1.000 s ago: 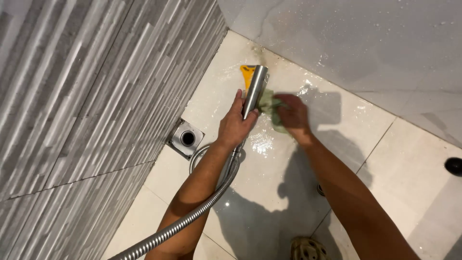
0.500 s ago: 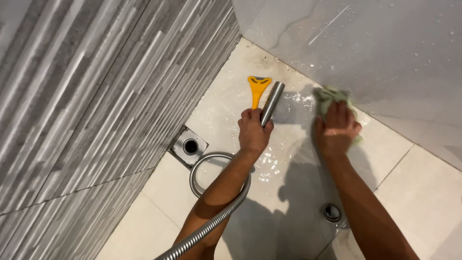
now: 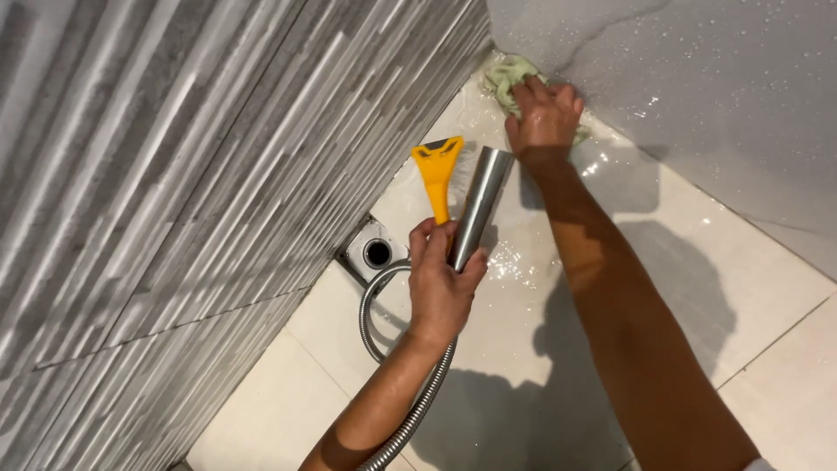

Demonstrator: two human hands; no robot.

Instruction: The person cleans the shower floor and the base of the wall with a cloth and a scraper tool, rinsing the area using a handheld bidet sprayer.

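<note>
Scrubbing the wet floor tile is the step in hand, judged from the hand positions. The right hand, in the upper centre of the frame, lies flat with fingers spread on a pale green cloth, pressing it into the corner where the grey ribbed wall tile, the glossy white wall panel and the floor tile meet. Water beads show on the panel and a wet sheen on the floor just beside the cloth.

The left hand, at frame centre, is closed around two items together: the cylindrical chrome shower head, pointed toward the corner, and the handle of a yellow scraper, whose blade end points up-frame. No water stream is visible from the shower head. The ribbed metal hose runs from the shower head down to the lower edge of the frame, with a loop lying around the square floor drain at the foot of the ribbed wall.

The next move likely calls for rinsing or scraping the wiped corner; either requires the left hand to aim one tool without losing the other, and the right hand to clear the cloth aside.
</note>
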